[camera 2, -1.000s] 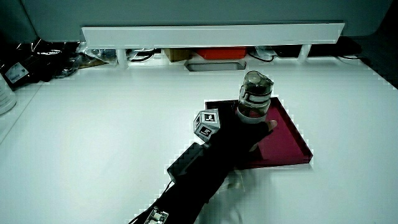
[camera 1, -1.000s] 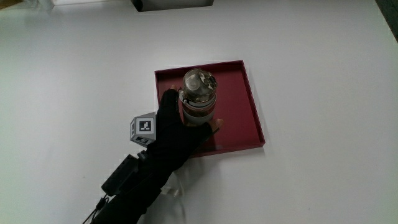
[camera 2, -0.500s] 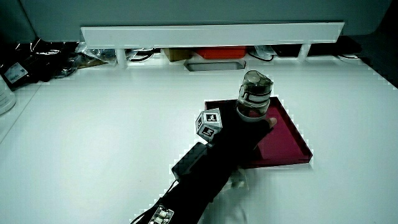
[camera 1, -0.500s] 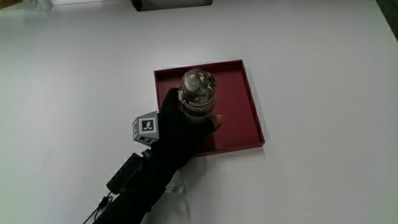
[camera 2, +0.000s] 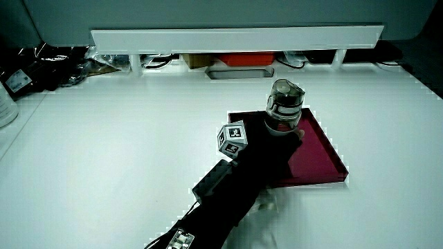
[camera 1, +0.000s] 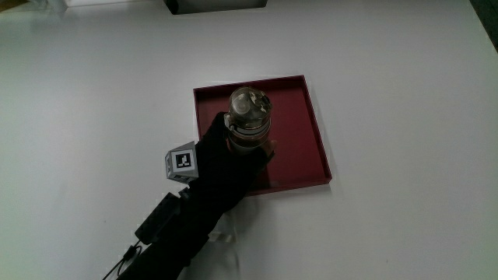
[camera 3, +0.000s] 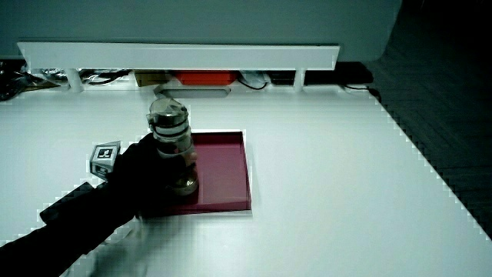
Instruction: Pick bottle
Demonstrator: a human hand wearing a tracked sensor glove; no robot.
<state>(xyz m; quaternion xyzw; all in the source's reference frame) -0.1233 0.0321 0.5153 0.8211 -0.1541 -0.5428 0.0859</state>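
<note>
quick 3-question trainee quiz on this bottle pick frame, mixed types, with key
1. True or false: the bottle stands upright in the red tray.
2. What is the hand doing? A) resting flat on the table beside the tray B) wrapped around the bottle's lower body C) gripping the tray's rim
3. Fill in: the patterned cube sits on the back of the ____.

Key: 1 true; 2 B; 3 hand. In a side view the bottle's base appears to be on the tray floor, so no lift is evident yet.
</note>
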